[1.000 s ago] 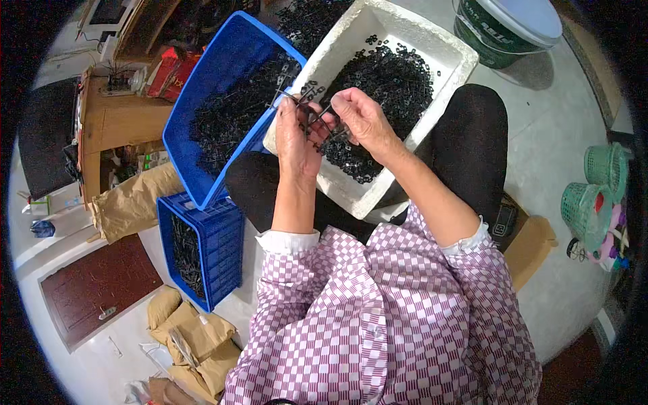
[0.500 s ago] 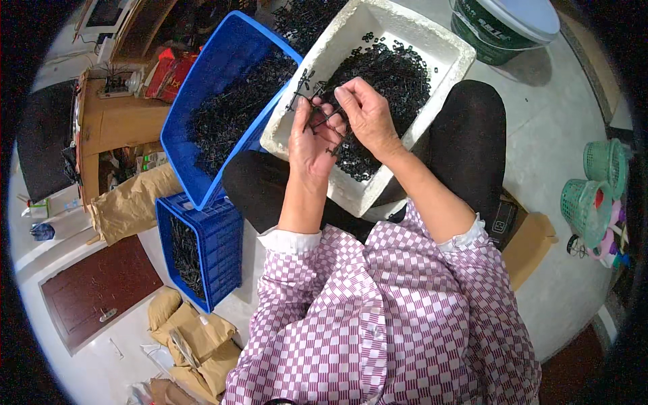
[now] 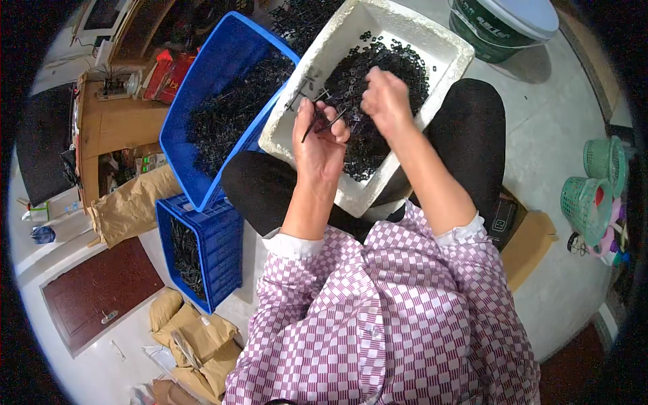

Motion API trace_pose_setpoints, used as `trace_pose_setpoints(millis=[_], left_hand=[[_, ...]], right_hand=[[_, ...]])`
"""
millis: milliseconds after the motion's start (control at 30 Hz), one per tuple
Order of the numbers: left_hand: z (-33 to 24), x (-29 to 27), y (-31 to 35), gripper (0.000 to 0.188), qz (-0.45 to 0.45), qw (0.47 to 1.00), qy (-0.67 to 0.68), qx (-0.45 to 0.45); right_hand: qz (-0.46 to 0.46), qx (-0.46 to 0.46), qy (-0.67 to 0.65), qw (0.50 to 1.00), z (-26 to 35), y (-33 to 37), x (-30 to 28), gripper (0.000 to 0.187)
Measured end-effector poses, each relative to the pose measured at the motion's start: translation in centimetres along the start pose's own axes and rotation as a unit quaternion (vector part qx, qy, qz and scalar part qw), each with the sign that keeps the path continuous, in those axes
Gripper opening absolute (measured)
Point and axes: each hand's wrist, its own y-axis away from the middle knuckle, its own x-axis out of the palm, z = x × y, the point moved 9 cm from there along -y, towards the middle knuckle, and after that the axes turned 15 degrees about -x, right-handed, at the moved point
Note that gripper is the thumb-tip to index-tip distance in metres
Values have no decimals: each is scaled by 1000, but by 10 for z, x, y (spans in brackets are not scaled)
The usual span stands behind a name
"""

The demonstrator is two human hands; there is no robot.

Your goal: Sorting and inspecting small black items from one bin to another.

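My left hand (image 3: 319, 145) is closed round a branched black plastic sprue (image 3: 325, 120), its thin arms sticking out past the fingers. My right hand (image 3: 388, 101), slightly blurred, hovers just to the right with curled fingers, apart from the sprue; whatever it may hold is hidden. Both hands are over a white foam box (image 3: 442, 50) resting between my legs. Inside it lies a heap of small black plastic pieces (image 3: 358, 158), some with square holes.
Left of the foam box, a tilted blue crate (image 3: 177, 138) holds many black sprues. A smaller blue basket (image 3: 223, 253) with dark pieces stands below it. A green bucket (image 3: 489, 30) is at the far right, green plastic baskets (image 3: 582, 206) at the right, paper sacks (image 3: 196, 337) at the lower left.
My right hand has moved away from the left hand, up and to the right over the heap. My left hand keeps hold of the sprue, nearly in place.
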Motion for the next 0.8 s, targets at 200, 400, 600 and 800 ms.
trace_pose_setpoints(millis=[200,400,600,800], left_hand=[[-28,-15,0,23,-18,999,30,36],[-32,-23,-4,25,-28,997,50,45],[-31,-28,-7,24,-28,998,24,42],[-29,-26,-10,21,-45,995,-35,76]], right_hand=[[116,63,-79,988,5,24,43,18],[299,-75,78,948,16,49,76,20],[292,-126,156,935,20,46,74,13],[244,-150,282,916,8,34,58,9]])
